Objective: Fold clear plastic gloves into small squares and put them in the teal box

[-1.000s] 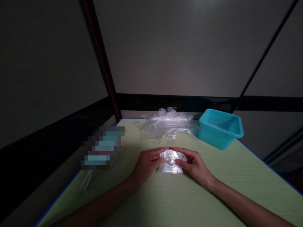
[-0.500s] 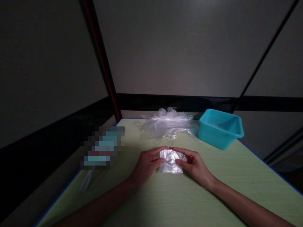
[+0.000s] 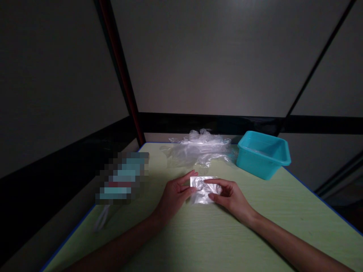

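A small folded piece of clear plastic film lies flat on the pale green table. My left hand pinches its left edge between thumb and fingers. On its right side my right hand rests, index finger laid over the top of the film and thumb pressed at its lower edge. Both hands lie low on the tabletop, close together.
A heap of crumpled clear plastic lies at the table's far edge. A turquoise plastic tub stands at the far right. A blurred-out object sits at the table's left edge. Dark walls close the table in.
The film now looks shorter and flatter, its far edge straight. My left index finger has drawn back from the top edge, and my right fingers have slid over the film.
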